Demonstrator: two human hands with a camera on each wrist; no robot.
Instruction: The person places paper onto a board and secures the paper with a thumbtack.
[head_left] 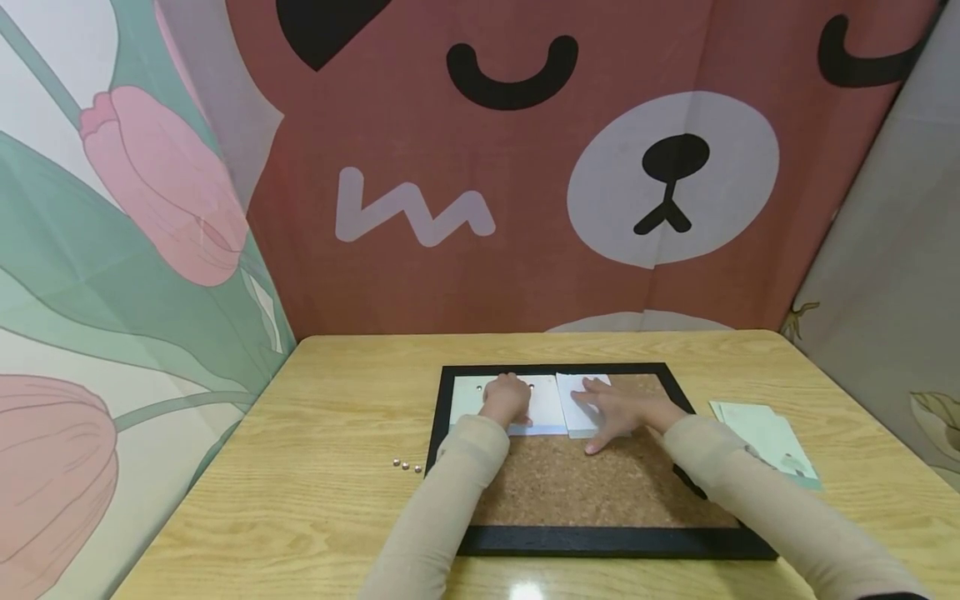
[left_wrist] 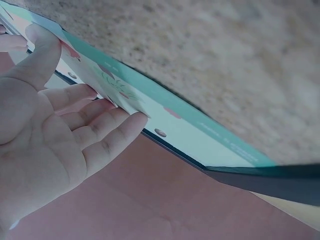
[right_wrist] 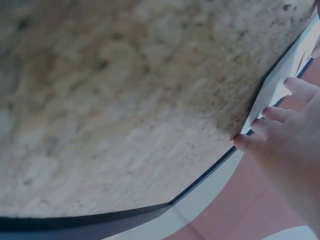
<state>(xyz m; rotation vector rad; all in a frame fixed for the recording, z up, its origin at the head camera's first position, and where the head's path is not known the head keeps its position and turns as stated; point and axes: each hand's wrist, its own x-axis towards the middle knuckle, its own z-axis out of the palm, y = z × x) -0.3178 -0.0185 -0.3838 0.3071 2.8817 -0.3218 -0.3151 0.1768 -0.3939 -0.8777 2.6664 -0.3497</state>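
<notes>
Several pale rectangular paper cards [head_left: 546, 408], seemingly being aligned, touch your unclenched left hand [head_left: 507, 400] and spread right hand [head_left: 617, 410]; pinning next may need round silver tacks [head_left: 406, 466], left of both.

Head view overlooks the corkboard [head_left: 585, 483] wrist views skim.

Cork [head_left: 592, 483] speckled tan-brown, frame [head_left: 615, 542] black; card [left_wrist: 200, 142] pale mint, green edge band, green and pink-red print. Table [head_left: 330, 450] yellow wood grain, sleeves [head_left: 453, 496] cream. Backdrop [head_left: 420, 283] rust red, black-and-white animal face; left curtain [head_left: 161, 187] pink tulips, green leaves.
</notes>
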